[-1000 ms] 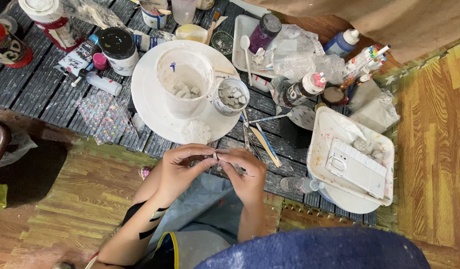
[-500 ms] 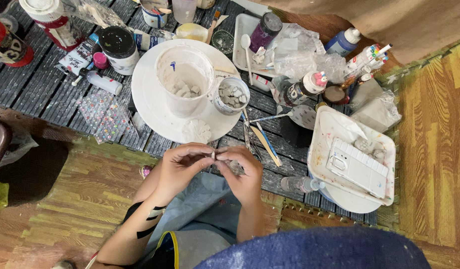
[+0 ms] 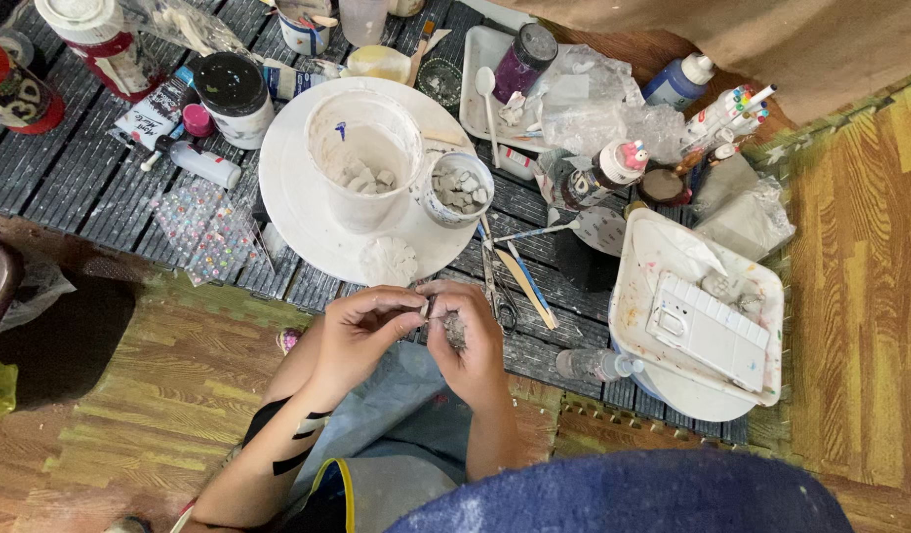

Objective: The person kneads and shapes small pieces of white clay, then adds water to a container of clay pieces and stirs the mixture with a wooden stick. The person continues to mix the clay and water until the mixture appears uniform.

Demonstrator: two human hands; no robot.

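Observation:
Both my hands meet just below the front of the low slatted table [image 3: 90,163]. My left hand [image 3: 361,331] pinches a small grey piece at its fingertips. My right hand [image 3: 467,341] cups a grey lump of clay [image 3: 453,331] against the palm, touching the left fingers. Right above them a round white plate [image 3: 297,212] carries a white cup [image 3: 361,158] with grey chunks, a small patterned cup [image 3: 457,188] full of grey pieces, and a white shell-shaped cast [image 3: 388,260].
Scissors [image 3: 500,296] and wooden sticks [image 3: 529,291] lie right of the plate. A white tray [image 3: 653,266] with a white box stands at right, a small clear bottle [image 3: 594,365] beside it. Paint jars, bottles, markers and a bead bag [image 3: 203,232] crowd the table.
My hands stay joined in the same spot; only the fingers shift slightly around the grey clay. Nothing on the table has moved.

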